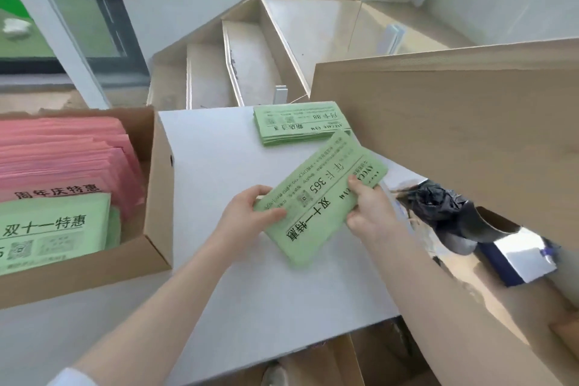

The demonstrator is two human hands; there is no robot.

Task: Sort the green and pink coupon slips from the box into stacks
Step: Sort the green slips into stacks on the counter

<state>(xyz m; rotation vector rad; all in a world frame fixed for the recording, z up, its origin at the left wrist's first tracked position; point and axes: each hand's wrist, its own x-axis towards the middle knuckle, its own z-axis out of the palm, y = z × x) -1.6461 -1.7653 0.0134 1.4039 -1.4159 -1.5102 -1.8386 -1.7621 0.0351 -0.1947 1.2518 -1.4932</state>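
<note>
Both hands hold a bundle of green coupon slips (316,197) tilted just above the white table (219,160). My left hand (250,213) grips its near left edge, and my right hand (369,207) grips its right edge. A stack of green slips (297,125) lies on the table's far side, just beyond the bundle. The cardboard box (156,197) at the left holds pink slips (62,157) in leaning rows with green slips (53,229) in front of them.
A large cardboard panel (454,135) stands along the right side. Below it lie a black plastic bag (438,204) and a blue and white box (517,260). Beyond the table, steps (244,66) lead down. An open carton (313,360) sits under the near edge.
</note>
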